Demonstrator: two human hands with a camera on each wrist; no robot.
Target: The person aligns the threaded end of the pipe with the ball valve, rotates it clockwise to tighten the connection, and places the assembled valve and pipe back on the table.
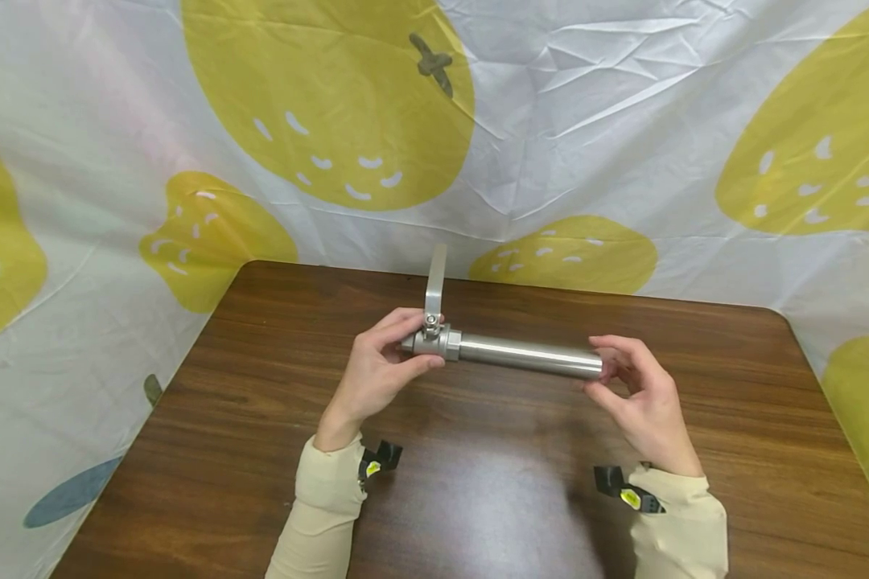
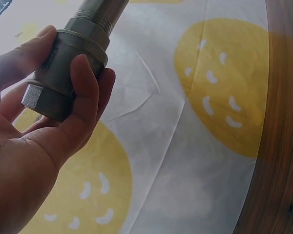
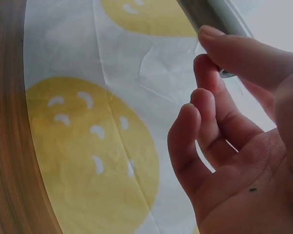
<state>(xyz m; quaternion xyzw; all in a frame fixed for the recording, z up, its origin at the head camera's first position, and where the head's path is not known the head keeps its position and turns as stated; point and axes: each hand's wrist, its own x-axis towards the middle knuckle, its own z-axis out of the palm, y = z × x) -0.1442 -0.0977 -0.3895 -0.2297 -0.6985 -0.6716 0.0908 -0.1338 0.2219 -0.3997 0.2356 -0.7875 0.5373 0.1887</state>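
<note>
A metal ball valve (image 1: 430,341) with a flat lever handle (image 1: 435,281) is joined to a smooth steel pipe (image 1: 529,355). My left hand (image 1: 376,366) grips the valve body, thumb on the near side and fingers on the far side. In the left wrist view, threads show where the pipe (image 2: 105,10) enters the hexagonal end of the valve (image 2: 63,70). At the pipe's far right end, my right hand (image 1: 640,394) pinches it between thumb and fingers. The right wrist view shows the pipe's end (image 3: 219,22) at the thumb, with the other fingers curled below it.
Beneath both hands lies a brown wooden table (image 1: 478,498). A white cloth (image 1: 521,121) with yellow fruit prints hangs behind it and along its sides. Black camera mounts (image 1: 384,460) sit on both wrists over beige sleeves.
</note>
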